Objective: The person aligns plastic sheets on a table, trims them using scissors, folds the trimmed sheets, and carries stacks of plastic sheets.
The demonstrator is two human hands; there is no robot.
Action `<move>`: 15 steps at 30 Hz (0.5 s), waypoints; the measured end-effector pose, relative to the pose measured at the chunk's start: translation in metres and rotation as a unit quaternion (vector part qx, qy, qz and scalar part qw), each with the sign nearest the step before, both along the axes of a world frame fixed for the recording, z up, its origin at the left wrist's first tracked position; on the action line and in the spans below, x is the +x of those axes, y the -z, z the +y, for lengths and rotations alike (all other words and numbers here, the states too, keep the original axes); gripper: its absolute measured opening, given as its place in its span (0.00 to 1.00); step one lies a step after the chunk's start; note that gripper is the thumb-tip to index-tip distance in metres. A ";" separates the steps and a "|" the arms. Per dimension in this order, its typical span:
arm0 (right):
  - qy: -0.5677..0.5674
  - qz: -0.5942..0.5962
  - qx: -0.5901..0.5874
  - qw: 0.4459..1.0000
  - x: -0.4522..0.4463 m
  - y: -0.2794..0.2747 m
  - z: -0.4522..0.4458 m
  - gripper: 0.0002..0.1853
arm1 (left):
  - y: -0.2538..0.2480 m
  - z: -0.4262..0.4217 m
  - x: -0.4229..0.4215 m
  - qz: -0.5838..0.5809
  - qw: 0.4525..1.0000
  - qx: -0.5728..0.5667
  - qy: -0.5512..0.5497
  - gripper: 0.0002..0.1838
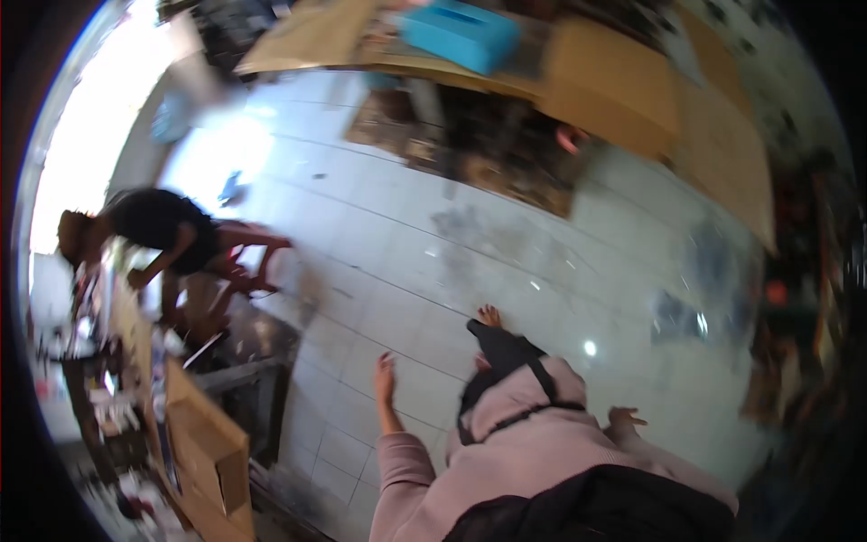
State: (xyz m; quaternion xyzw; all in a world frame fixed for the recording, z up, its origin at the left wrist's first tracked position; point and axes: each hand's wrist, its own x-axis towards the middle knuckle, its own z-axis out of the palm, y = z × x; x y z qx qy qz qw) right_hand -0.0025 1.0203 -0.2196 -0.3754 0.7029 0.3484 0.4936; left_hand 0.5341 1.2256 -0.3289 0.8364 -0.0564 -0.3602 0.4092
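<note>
My left hand [386, 372] hangs in front of the pink sleeve, over the tiled floor [361, 312]. It looks loosely open, and I see nothing in it. On the other side of my body, my right hand [625, 417] is held out with its fingers apart and holds nothing. Neither hand touches an object. Between them are my pink top [533, 411] with a dark strap across it, dark trousers and one bare foot [489, 315] on the tiles.
A person [167, 230] leans over a cluttered workbench [135, 334] at left, beside a red stool [262, 248]. Cardboard [212, 443] stands at lower left. A table holding a blue box [461, 34] and a cardboard box [610, 86] is at the top. Dark clutter lines the right.
</note>
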 end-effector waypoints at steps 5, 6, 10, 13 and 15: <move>0.100 -0.151 0.163 0.970 0.186 0.025 -0.170 0.22 | -0.017 -0.097 0.094 -0.036 0.995 -0.027 0.094 0.19; 0.020 -0.104 0.245 0.964 0.229 0.055 -0.207 0.22 | -0.022 -0.103 0.112 -0.023 0.995 -0.011 0.101 0.19; -0.215 -0.070 0.321 0.920 0.437 0.112 -0.319 0.22 | 0.013 -0.086 0.149 -0.012 0.998 0.054 0.015 0.20; -0.355 -0.160 0.248 0.887 0.632 0.063 -0.323 0.24 | 0.040 -0.039 0.165 0.009 0.993 0.108 -0.037 0.21; -0.452 -0.156 0.225 0.849 0.744 0.062 -0.319 0.26 | 0.046 -0.007 0.166 0.048 0.984 0.130 -0.112 0.20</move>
